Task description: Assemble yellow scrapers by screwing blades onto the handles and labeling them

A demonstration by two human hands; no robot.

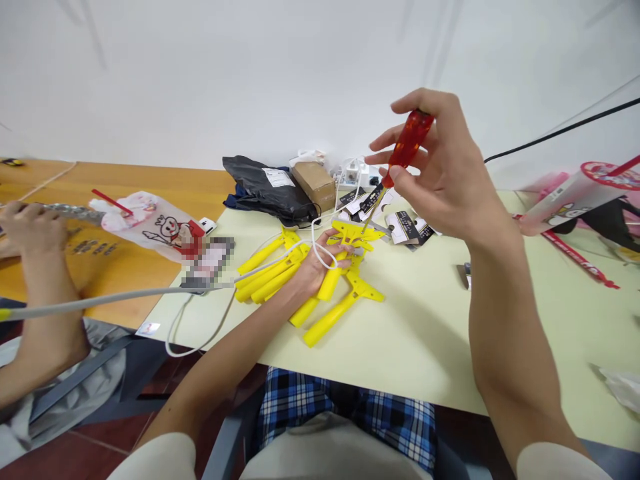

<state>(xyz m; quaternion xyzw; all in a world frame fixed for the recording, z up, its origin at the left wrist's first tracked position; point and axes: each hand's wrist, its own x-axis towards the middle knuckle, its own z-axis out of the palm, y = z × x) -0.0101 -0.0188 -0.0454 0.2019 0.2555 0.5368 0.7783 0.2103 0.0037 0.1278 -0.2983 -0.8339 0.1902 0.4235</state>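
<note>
A pale green table (425, 333) carries yellow plastic brackets (330, 320) at centre (a co-worker's hand (30, 230) is off at far left). The brackets are held by the left hand (320, 267), fingers curled over them. A red-handled screwdriver (407, 140) is gripped in the closed right hand (445, 167); its tip could slip if the brackets shift, and they could be snagged by the white cable (313, 233) looped over the left hand.

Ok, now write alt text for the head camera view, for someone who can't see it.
The right hand raises a red-handled screwdriver above a pale green table, while the left hand grips yellow plastic parts, a white cable looping across it. A co-worker's hand shows at the left edge.
</note>
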